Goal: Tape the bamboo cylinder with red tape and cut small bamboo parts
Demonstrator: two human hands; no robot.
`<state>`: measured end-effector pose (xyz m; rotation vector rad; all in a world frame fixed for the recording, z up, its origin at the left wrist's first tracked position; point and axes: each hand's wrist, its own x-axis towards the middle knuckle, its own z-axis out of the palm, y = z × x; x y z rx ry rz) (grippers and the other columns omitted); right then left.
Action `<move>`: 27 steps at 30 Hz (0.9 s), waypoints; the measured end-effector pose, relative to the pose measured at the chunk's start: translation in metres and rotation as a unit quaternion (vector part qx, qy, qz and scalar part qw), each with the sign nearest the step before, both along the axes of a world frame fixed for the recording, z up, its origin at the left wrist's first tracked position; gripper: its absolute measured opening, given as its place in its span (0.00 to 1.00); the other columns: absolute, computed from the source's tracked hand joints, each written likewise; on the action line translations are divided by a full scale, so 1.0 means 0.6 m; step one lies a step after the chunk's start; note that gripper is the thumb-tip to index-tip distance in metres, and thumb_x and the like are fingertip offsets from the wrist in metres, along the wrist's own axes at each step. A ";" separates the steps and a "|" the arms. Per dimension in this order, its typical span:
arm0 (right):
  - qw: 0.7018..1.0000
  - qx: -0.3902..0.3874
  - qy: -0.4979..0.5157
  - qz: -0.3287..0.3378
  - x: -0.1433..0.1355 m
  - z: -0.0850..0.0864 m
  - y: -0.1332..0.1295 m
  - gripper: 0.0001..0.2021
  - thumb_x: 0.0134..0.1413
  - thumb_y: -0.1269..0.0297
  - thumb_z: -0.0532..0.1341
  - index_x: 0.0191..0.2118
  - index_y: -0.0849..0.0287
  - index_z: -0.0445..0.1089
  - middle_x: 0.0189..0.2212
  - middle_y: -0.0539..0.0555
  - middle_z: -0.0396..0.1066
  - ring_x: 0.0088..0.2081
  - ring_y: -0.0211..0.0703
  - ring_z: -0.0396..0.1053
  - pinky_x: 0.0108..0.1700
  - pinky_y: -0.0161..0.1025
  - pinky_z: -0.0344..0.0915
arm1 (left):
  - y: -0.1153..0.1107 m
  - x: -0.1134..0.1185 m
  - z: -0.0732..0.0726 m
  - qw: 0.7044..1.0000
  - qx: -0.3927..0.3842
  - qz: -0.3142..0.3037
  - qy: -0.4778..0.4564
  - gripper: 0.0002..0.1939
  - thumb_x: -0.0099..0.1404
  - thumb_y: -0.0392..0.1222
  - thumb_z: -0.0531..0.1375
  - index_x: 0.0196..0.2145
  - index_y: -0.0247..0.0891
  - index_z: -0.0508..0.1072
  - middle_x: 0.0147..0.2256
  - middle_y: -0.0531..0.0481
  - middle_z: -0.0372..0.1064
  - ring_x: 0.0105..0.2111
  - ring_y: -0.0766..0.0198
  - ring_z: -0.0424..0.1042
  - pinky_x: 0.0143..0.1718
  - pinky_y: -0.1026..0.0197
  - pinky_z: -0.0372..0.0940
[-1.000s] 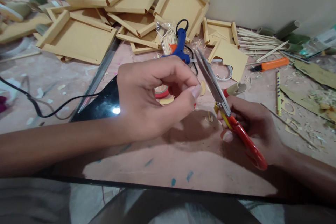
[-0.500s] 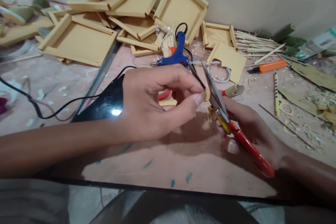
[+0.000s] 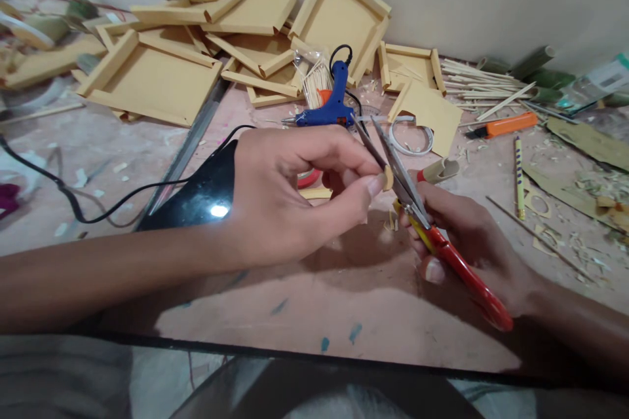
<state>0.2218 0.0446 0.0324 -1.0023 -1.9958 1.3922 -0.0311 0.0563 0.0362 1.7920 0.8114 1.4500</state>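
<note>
Between thumb and forefinger, my left hand (image 3: 295,193) pinches a small tan piece of card (image 3: 388,178), mostly hidden by the fingertips. My right hand (image 3: 466,236) is closed around scissors (image 3: 445,242) with red and yellow handles. Their blades are parted and point up and away, right beside the card piece; whether they touch it I cannot tell. Beyond the hands lies a blue glue gun (image 3: 330,101) on its side. A dark glossy panel (image 3: 196,196) shows partly behind my left wrist.
Folded card trays (image 3: 152,75) are piled against the wall. At right lie thin sticks (image 3: 484,88), an orange cutter knife (image 3: 511,124), a patterned pencil (image 3: 519,177) and shavings. A white ring of tape (image 3: 411,137) and a cut card sheet (image 3: 432,111) sit beyond the scissors. A black cable (image 3: 113,200) crosses the left.
The scissor blades have parted slightly wider beside the card piece. Both hands keep nearly the same place and hold; the whole view has shifted a little.
</note>
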 end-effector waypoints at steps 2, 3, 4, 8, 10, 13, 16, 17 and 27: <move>1.000 0.000 0.001 0.001 0.000 0.000 0.001 0.19 0.58 0.46 0.74 0.37 0.54 0.68 0.28 0.46 0.61 0.29 0.40 0.54 0.29 0.40 0.51 | -0.001 -0.002 -0.001 1.000 -0.007 0.007 0.008 0.07 0.67 0.29 0.68 0.33 0.37 0.81 0.26 0.57 0.77 0.23 0.74 0.73 0.23 0.69 0.69; 1.000 0.001 0.003 0.004 -0.001 0.000 0.001 0.19 0.58 0.47 0.73 0.37 0.54 0.68 0.28 0.46 0.61 0.29 0.39 0.54 0.29 0.40 0.51 | -0.002 -0.003 -0.001 1.000 -0.008 0.009 0.011 0.07 0.68 0.29 0.68 0.33 0.37 0.80 0.26 0.57 0.77 0.23 0.74 0.73 0.24 0.69 0.69; 1.000 0.001 0.004 0.005 -0.001 0.000 0.002 0.19 0.58 0.47 0.73 0.36 0.54 0.68 0.28 0.46 0.61 0.29 0.39 0.54 0.29 0.40 0.51 | -0.002 -0.004 -0.002 1.000 -0.016 0.013 0.019 0.07 0.69 0.29 0.68 0.34 0.38 0.81 0.26 0.57 0.77 0.24 0.74 0.74 0.24 0.69 0.70; 1.000 0.001 0.012 0.004 -0.003 -0.002 0.001 0.20 0.59 0.46 0.73 0.35 0.55 0.68 0.27 0.45 0.61 0.28 0.38 0.54 0.28 0.38 0.50 | -0.003 -0.007 -0.001 0.999 -0.037 0.003 0.027 0.06 0.69 0.35 0.69 0.34 0.43 0.81 0.27 0.58 0.78 0.23 0.71 0.75 0.25 0.66 0.72; 1.000 0.005 0.012 -0.004 -0.006 0.001 0.001 0.20 0.58 0.48 0.75 0.35 0.55 0.68 0.27 0.45 0.61 0.27 0.36 0.54 0.28 0.38 0.51 | -0.003 -0.005 0.002 0.999 -0.046 0.006 0.025 0.07 0.69 0.33 0.69 0.32 0.43 0.80 0.26 0.57 0.78 0.23 0.71 0.75 0.24 0.65 0.71; 0.999 0.011 -0.004 -0.044 -0.014 0.010 0.001 0.21 0.55 0.51 0.78 0.32 0.55 0.67 0.25 0.43 0.61 0.25 0.34 0.53 0.26 0.36 0.51 | -0.001 -0.003 0.004 0.999 -0.041 0.005 0.021 0.09 0.69 0.32 0.68 0.31 0.42 0.79 0.24 0.57 0.77 0.21 0.71 0.73 0.22 0.65 0.69; 0.997 0.018 -0.006 -0.079 -0.019 0.020 0.001 0.24 0.55 0.48 0.78 0.29 0.55 0.64 0.23 0.43 0.60 0.23 0.33 0.52 0.24 0.35 0.52 | -0.002 0.000 0.001 0.998 -0.056 0.008 0.019 0.09 0.70 0.33 0.68 0.31 0.41 0.78 0.24 0.56 0.77 0.21 0.70 0.72 0.20 0.65 0.66; 0.996 0.013 0.003 -0.087 -0.019 0.021 0.001 0.24 0.56 0.47 0.77 0.30 0.55 0.64 0.23 0.43 0.61 0.23 0.33 0.53 0.24 0.35 0.53 | -0.003 0.001 0.000 0.998 -0.064 0.008 0.014 0.09 0.70 0.33 0.67 0.31 0.41 0.78 0.24 0.56 0.76 0.20 0.71 0.71 0.19 0.65 0.65; 0.967 -0.134 0.115 -0.182 -0.028 0.020 -0.046 0.23 0.49 0.58 0.83 0.40 0.51 0.69 0.36 0.48 0.77 0.28 0.38 0.74 0.28 0.38 0.75 | -0.039 0.036 -0.022 0.991 -0.115 -0.060 0.010 0.07 0.68 0.32 0.67 0.31 0.37 0.80 0.24 0.54 0.77 0.20 0.71 0.71 0.19 0.69 0.65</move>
